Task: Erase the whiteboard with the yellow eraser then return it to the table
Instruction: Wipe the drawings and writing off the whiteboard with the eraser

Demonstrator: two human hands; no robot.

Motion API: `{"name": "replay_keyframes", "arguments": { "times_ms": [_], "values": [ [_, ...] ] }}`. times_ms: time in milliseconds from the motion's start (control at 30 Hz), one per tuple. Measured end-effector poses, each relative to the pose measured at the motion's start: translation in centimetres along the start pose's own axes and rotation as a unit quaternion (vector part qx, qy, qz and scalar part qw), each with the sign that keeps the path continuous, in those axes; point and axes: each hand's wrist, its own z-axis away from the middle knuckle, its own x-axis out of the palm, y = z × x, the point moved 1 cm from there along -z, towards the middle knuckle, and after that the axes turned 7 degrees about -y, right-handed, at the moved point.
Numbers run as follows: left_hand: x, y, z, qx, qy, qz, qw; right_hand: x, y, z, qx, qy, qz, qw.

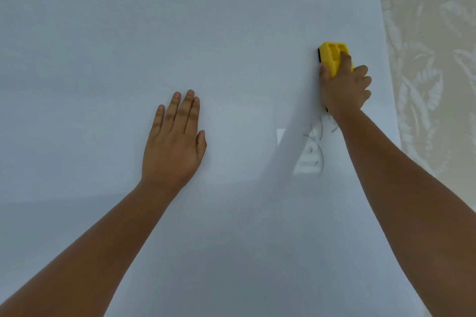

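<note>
Right hand (343,90) was wrapped around the yellow eraser (334,58), thumb on the eraser's left edge, the other fingers (362,77) curled over its right side and top. Eraser was pressed against the whiteboard (231,33), dark felt strip facing the board, yellow moulded back facing out with two recesses showing above the grip. Only the upper part of the eraser stuck out past the fingers; the lower end was hidden behind the palm, with a sliver of it showing at the wrist.

Just below the grip, beside the right forearm, faint grey pen marks (318,136) were on the board, thin curved strokes, partly smudged; what they spelled could not be told. A pale bright reflection (307,159) sat lower, under those marks.

Left hand (175,144) was well off to the left of the grip and lower, flat on the board, fingers straight and together, thumb tucked alongside, holding nothing.

To the right of the grip the board's edge ended, and beyond it hung a pale curtain with a leaf pattern (432,59).
</note>
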Motion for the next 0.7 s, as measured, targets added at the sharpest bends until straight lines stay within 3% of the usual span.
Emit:
{"name": "replay_keyframes", "arguments": {
  "times_ms": [233, 367, 433, 600, 700],
  "values": [
    [0.2, -0.2, 0.1, 0.003, 0.014, 0.004, 1.000, 0.9, 3.4, 3.3, -0.111, 0.007, 0.044, 0.993],
    [0.1, 0.0, 0.1, -0.003, 0.021, 0.004, 1.000, -0.6, 7.0, 0.5, 0.055, -0.012, -0.009, 0.998],
    [0.0, 0.0, -0.1, -0.004, 0.024, 0.005, 1.000, -1.0, 5.8, -0.8, 0.089, -0.026, -0.034, 0.995],
    [0.2, -0.1, 0.1, -0.005, 0.024, 0.005, 1.000, 1.1, 0.0, 2.5, -0.082, -0.007, 0.019, 0.996],
    [0.1, -0.1, 0.0, -0.002, 0.023, 0.004, 1.000, 0.9, 2.0, 3.0, -0.074, 0.008, 0.041, 0.996]
  ]
}}
